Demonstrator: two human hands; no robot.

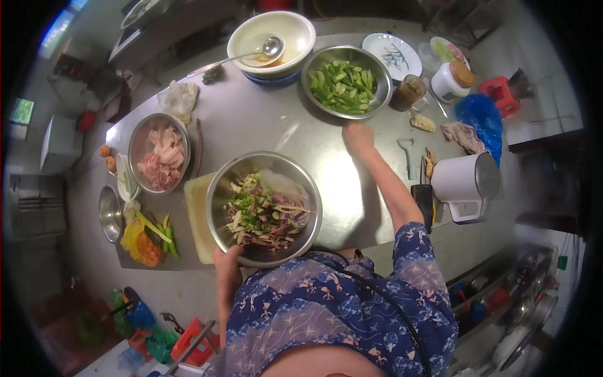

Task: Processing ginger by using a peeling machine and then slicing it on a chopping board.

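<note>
My left hand [229,264] grips the near left rim of a stainless steel bowl [314,238], thumb over the edge. Inside are chopped vegetable scraps [256,212], purple and green peelings, and a clear plastic bag [285,184]. This bowl sits close to my body and overlaps a cutting board [198,219]. My right arm reaches forward over the table. At its end my right hand [360,138] is at the near rim of a second steel bowl [346,114] full of cut green vegetable pieces [343,87]. Its fingers are mostly hidden, so its grip is unclear.
The steel table [254,134] also bears a bowl of raw meat [162,158] at left and a white basin [301,30] with a ladle [272,46] at the back. On the right are a peeler [408,158], a phone [422,202] and a white pitcher [454,176].
</note>
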